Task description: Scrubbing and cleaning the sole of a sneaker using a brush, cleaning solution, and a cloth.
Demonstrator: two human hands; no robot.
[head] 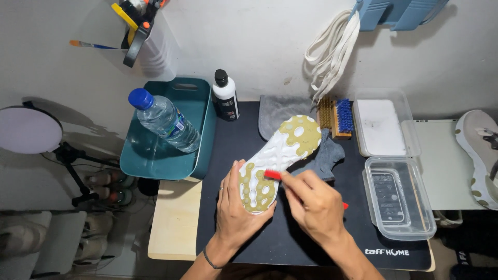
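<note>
Sole-up on the black mat [290,243], a white sneaker with an olive-patterned rubber outsole [277,158] sits clamped at the heel in our left hand [239,210]. Our right hand [314,205] is closed on a small red-handled brush [273,174], its head touching the tread. We judge the shoe light, its sole firm yet flexible (best gripped by the edges at heel or midfoot). A clear water bottle [163,120] lies in the teal tub [203,150] nearby.

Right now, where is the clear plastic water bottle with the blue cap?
In the head view, the clear plastic water bottle with the blue cap lies tilted in the teal plastic basin at the left, beside the white bottle with the black cap.
</note>
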